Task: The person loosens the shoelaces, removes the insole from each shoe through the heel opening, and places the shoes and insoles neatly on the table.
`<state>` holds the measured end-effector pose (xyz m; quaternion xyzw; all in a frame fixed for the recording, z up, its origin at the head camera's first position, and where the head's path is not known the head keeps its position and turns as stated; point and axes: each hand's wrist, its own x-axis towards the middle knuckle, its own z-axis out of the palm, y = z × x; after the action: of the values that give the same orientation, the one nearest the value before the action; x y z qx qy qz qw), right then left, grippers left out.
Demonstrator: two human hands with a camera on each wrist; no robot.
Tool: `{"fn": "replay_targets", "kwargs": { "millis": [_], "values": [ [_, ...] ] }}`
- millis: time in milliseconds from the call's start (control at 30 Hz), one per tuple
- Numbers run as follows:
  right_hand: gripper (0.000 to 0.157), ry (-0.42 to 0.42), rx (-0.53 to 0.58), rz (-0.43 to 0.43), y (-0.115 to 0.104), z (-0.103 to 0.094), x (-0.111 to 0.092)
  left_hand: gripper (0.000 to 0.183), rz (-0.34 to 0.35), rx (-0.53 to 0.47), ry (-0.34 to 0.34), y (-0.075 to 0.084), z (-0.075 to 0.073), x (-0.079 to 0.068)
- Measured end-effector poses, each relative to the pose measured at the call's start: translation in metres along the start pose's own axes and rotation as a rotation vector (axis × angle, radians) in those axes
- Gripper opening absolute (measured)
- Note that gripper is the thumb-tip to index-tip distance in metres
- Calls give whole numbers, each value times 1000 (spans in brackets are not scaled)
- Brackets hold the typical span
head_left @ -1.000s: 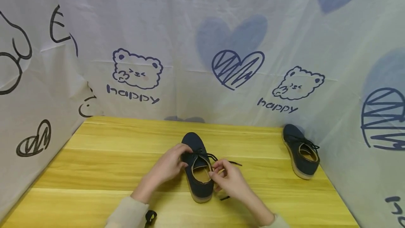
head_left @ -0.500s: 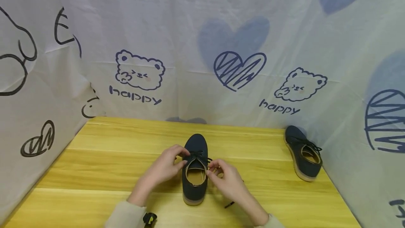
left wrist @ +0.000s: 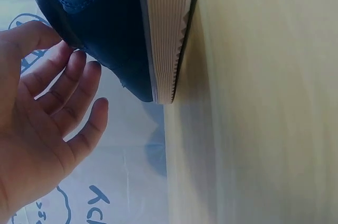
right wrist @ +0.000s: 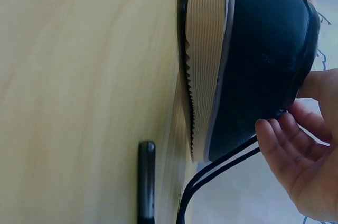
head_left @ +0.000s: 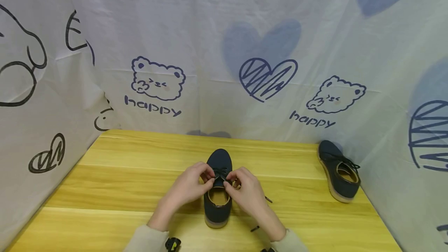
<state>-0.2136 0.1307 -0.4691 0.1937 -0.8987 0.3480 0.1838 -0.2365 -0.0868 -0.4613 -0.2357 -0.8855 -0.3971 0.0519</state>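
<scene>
A dark navy lace-up shoe (head_left: 217, 214) stands on the table, toe pointing away from me. My left hand (head_left: 190, 184) pinches the left eyelet flap between thumb and index finger; in the left wrist view its other fingers (left wrist: 87, 129) are loosely bent beside the upper. On the opposite side, my right hand (head_left: 249, 191) pinches the right flap near the lacing. Black laces (right wrist: 211, 174) hang off the right side of the shoe, and one lace tip (head_left: 254, 228) lies on the wood. The exact pinch spots are partly hidden by the fingers.
A matching shoe (head_left: 344, 188) with its laces on top stands at the table's right side, close to the printed cloth (head_left: 210, 49) that walls in the back and both sides. Yellow wooden tabletop (head_left: 122, 178) extends on both sides of the near shoe.
The near shoe has turned from slanted to nearly straight. Both hands have shifted up toward the lacing, the right one from the shoe's opening edge, and now sit closer together.
</scene>
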Motion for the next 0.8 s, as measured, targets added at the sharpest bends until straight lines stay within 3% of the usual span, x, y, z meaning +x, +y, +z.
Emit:
{"fn": "replay_targets", "kwargs": {
  "millis": [800],
  "values": [
    [14, 35, -45, 9, 2, 1, 4, 15, -47, -13, 12, -1, 1, 4]
  ]
}}
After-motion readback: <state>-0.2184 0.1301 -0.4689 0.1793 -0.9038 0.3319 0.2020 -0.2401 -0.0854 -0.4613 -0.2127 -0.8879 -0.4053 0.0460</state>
